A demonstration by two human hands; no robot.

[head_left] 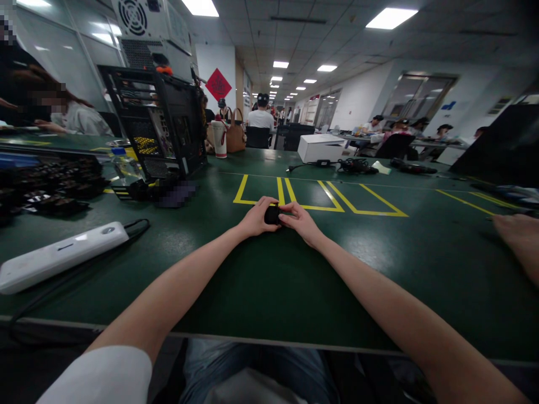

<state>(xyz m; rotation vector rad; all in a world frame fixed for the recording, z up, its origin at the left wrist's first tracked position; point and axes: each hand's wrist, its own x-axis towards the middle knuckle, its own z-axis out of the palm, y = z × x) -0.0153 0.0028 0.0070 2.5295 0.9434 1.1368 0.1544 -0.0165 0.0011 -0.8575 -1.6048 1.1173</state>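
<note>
Both my hands meet over the green table (269, 280), around a small black part (272, 215) whose exact kind I cannot make out. My left hand (257, 217) wraps it from the left, thumb below and fingers above. From the right, my right hand (300, 221) pinches its edge with thumb and fingertips. The part is held low, just in front of the yellow tape outlines (290, 207). Much of it is hidden behind my fingers.
At the left lie a white elongated device (63, 255) with a cable, a pile of black parts (63, 182) and a black computer case (162, 126). A white box (320, 147) and black cables (356, 166) lie farther back. Another person's hand (520, 238) rests at the right.
</note>
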